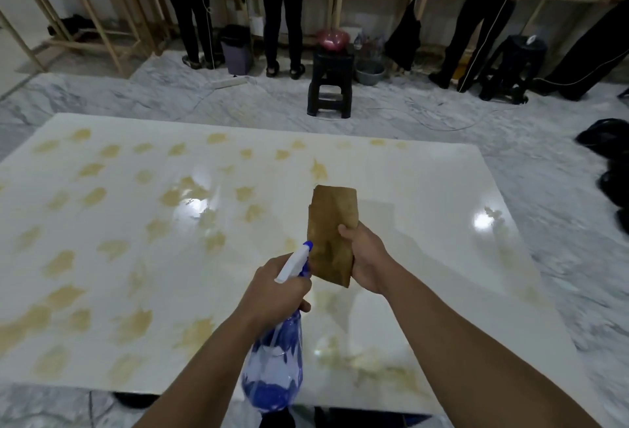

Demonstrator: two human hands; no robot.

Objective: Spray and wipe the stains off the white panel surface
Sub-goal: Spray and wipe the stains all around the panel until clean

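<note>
A blue spray bottle [274, 359] is gripped by the left hand [272, 291], its nozzle directed far and slightly right, toward the brown cloth [332, 233] that is held up by the closed right hand [366, 259] just beside it. The cloth is folded long, with its long axis running near to far. The white panel [425, 189] lies under both hands and is spread wide. Most yellow stains [132, 322] are found to the left of the hands, nearer to the left one; the right part looks mostly clean. Open room is given on all sides, the near edge being closest.
</note>
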